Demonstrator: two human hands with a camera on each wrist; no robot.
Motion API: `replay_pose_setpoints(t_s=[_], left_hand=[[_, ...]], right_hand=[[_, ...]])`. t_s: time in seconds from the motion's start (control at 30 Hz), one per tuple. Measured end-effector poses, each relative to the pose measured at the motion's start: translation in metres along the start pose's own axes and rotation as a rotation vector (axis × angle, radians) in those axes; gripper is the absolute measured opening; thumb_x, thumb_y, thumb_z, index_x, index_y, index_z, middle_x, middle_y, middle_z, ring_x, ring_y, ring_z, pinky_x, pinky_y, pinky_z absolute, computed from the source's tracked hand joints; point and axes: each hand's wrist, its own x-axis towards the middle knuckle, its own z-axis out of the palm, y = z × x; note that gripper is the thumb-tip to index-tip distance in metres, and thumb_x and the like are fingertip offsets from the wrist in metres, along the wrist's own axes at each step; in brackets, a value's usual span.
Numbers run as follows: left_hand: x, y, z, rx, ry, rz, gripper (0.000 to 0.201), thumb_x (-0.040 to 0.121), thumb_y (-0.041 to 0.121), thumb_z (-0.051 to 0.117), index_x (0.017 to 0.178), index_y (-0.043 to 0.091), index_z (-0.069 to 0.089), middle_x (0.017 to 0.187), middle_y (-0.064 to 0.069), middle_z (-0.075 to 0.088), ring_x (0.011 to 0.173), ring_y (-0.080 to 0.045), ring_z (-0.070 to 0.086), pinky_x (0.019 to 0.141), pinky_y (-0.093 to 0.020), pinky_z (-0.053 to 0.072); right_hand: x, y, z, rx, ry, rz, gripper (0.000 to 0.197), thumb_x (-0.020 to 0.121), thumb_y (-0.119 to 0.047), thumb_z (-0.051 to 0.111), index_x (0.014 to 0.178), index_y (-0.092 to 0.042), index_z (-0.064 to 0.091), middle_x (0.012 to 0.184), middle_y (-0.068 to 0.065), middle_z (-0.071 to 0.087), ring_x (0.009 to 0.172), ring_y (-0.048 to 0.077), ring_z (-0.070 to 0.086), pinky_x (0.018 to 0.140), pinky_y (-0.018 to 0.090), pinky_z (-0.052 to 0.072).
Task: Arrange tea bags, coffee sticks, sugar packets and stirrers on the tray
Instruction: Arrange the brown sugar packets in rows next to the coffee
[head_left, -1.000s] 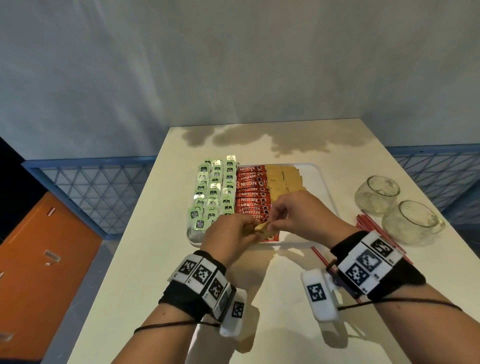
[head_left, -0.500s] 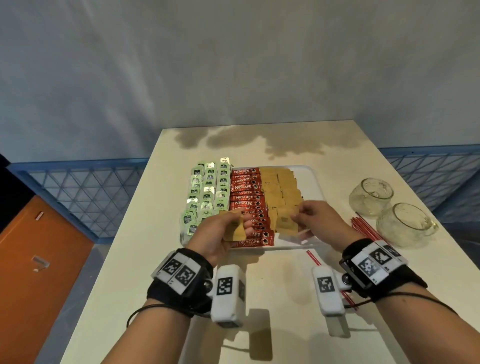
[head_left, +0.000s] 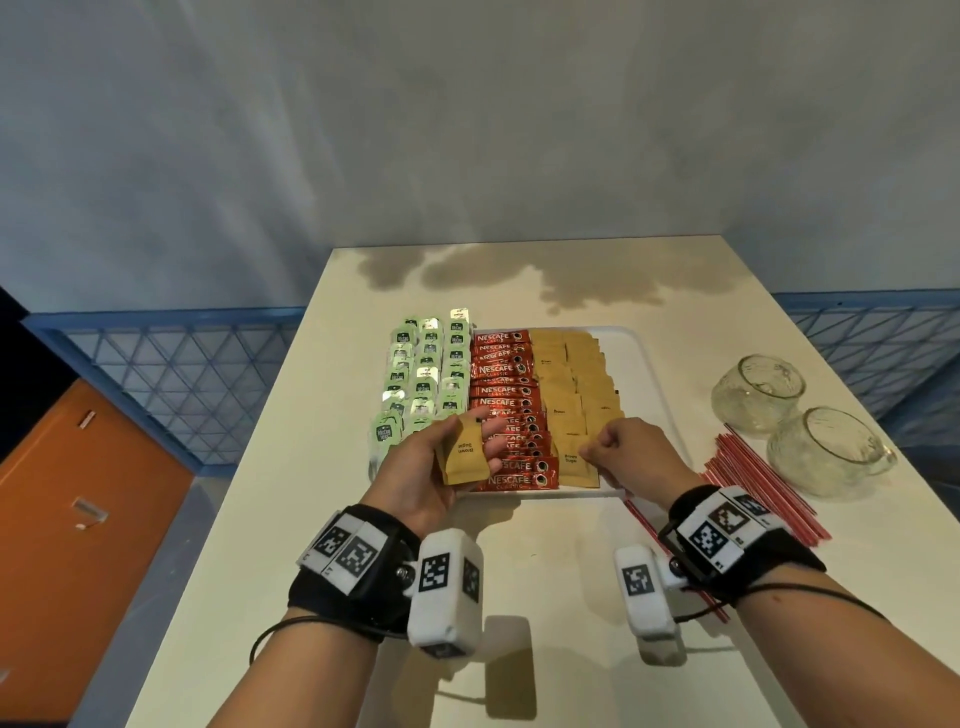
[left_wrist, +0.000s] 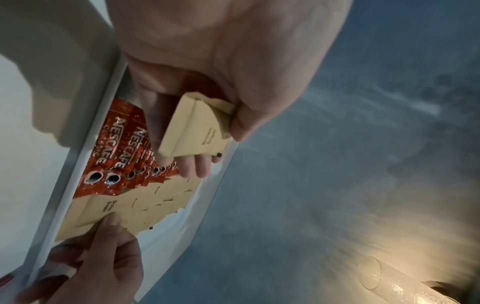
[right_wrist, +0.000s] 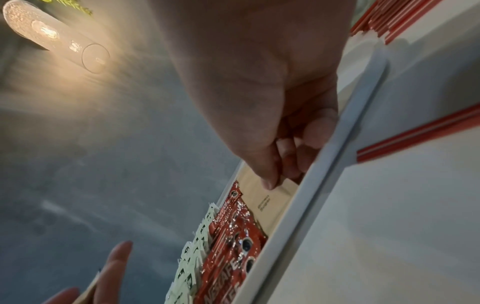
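Note:
A white tray (head_left: 647, 374) holds rows of green tea bags (head_left: 426, 379), red coffee sticks (head_left: 504, 395) and brown sugar packets (head_left: 571, 384). My left hand (head_left: 441, 457) hovers over the tray's near left and holds a few brown sugar packets (head_left: 464, 457) (left_wrist: 197, 127) between thumb and fingers. My right hand (head_left: 618, 457) pinches the nearest sugar packet (head_left: 571, 465) (right_wrist: 267, 199) lying in the tray's front row. Red stirrers (head_left: 763, 488) lie on the table right of the tray.
Two empty glass cups (head_left: 758, 395) (head_left: 826, 452) stand at the right, just beyond the stirrers. One stirrer (head_left: 644, 525) lies under my right wrist near the tray's front edge. The white table (head_left: 545, 597) ends at a blue lattice fence (head_left: 182, 374) on both sides.
My hands have parted: the right took a sugar packet from the left hand's stack and set it down in the tray's front row. The left hand stayed near the coffee sticks.

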Motion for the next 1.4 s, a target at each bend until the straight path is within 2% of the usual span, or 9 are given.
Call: replay_pose_setpoints(t_s=[0.17, 0.4, 0.57, 0.73, 0.9, 1.0, 1.13, 1.23, 1.4], left_hand=[[0.000, -0.005, -0.001, 0.138, 0.041, 0.107, 0.036, 0.104, 0.031, 0.039, 0.124, 0.018, 0.066, 0.113, -0.007, 0.072, 0.096, -0.020, 0.068, 0.064, -0.030, 0.057], [-0.002, -0.026, 0.025, 0.361, -0.064, 0.253, 0.039, 0.092, 0.057, 0.043, 0.129, 0.053, 0.055, 0.141, -0.002, 0.055, 0.129, -0.026, 0.050, 0.111, -0.050, 0.037], [-0.004, -0.032, 0.028, 0.386, 0.014, 0.282, 0.033, 0.103, 0.038, 0.040, 0.125, 0.037, 0.064, 0.120, -0.001, 0.070, 0.112, -0.018, 0.066, 0.097, -0.037, 0.052], [-0.009, -0.028, 0.023, 0.566, 0.119, 0.410, 0.022, 0.094, 0.011, 0.061, 0.103, 0.031, 0.068, 0.104, 0.002, 0.073, 0.097, -0.014, 0.069, 0.084, -0.029, 0.055], [-0.016, -0.029, 0.029, 0.740, 0.094, 0.410, 0.002, 0.087, 0.018, 0.071, 0.088, 0.018, 0.073, 0.081, 0.002, 0.075, 0.076, -0.009, 0.068, 0.075, -0.028, 0.050], [-0.015, -0.037, 0.038, 0.794, 0.099, 0.365, 0.005, 0.083, 0.015, 0.074, 0.086, 0.010, 0.074, 0.085, -0.005, 0.075, 0.081, -0.016, 0.070, 0.081, -0.034, 0.054], [-0.002, -0.041, 0.058, 1.134, 0.172, 0.473, 0.016, 0.085, 0.024, 0.073, 0.101, 0.022, 0.072, 0.099, 0.007, 0.073, 0.091, -0.009, 0.066, 0.089, -0.033, 0.054], [0.009, -0.035, 0.069, 1.641, 0.355, 0.624, 0.030, 0.088, 0.036, 0.067, 0.118, 0.034, 0.063, 0.123, 0.011, 0.061, 0.115, -0.014, 0.052, 0.103, -0.037, 0.037], [0.033, -0.045, 0.077, 2.015, 0.279, 0.641, 0.036, 0.092, 0.035, 0.059, 0.128, 0.035, 0.057, 0.135, 0.009, 0.054, 0.126, -0.020, 0.041, 0.109, -0.045, 0.022]], right_hand=[[-0.007, -0.013, -0.002, 0.006, 0.101, 0.012, 0.032, 0.086, -0.040, 0.072, 0.089, -0.014, 0.053, 0.088, 0.002, 0.064, 0.081, 0.019, 0.061, 0.071, 0.036, 0.052], [-0.046, -0.072, 0.001, 0.341, -0.305, -0.249, 0.027, 0.085, -0.034, 0.073, 0.104, -0.016, 0.066, 0.096, -0.003, 0.070, 0.082, 0.006, 0.064, 0.066, 0.017, 0.046], [-0.049, -0.072, 0.001, 0.494, -0.347, -0.231, 0.017, 0.091, -0.016, 0.067, 0.104, -0.004, 0.067, 0.083, 0.003, 0.069, 0.067, 0.008, 0.062, 0.061, 0.020, 0.049], [-0.046, -0.067, -0.017, 0.358, -0.365, -0.176, 0.004, 0.086, -0.016, 0.072, 0.086, -0.012, 0.072, 0.067, -0.001, 0.063, 0.055, 0.010, 0.050, 0.052, 0.022, 0.039], [-0.043, -0.060, -0.035, 0.356, -0.314, -0.214, 0.008, 0.084, -0.013, 0.073, 0.080, -0.007, 0.074, 0.072, 0.004, 0.071, 0.063, 0.011, 0.061, 0.059, 0.026, 0.044], [-0.042, -0.056, -0.040, 0.489, -0.269, -0.212, 0.007, 0.084, -0.015, 0.074, 0.078, -0.013, 0.073, 0.076, 0.003, 0.072, 0.067, 0.012, 0.062, 0.060, 0.024, 0.047], [-0.029, -0.040, -0.046, 0.555, -0.098, -0.158, 0.009, 0.088, -0.018, 0.071, 0.092, -0.010, 0.073, 0.087, 0.006, 0.073, 0.075, 0.015, 0.063, 0.059, 0.024, 0.048], [-0.017, -0.014, -0.051, 0.542, 0.045, -0.045, 0.012, 0.091, -0.009, 0.066, 0.100, -0.001, 0.070, 0.086, 0.012, 0.070, 0.071, 0.020, 0.063, 0.054, 0.022, 0.051], [-0.007, 0.024, -0.036, 0.335, -0.008, 0.100, 0.012, 0.090, -0.008, 0.068, 0.096, 0.002, 0.071, 0.088, 0.020, 0.071, 0.060, 0.018, 0.063, 0.049, 0.021, 0.051]])
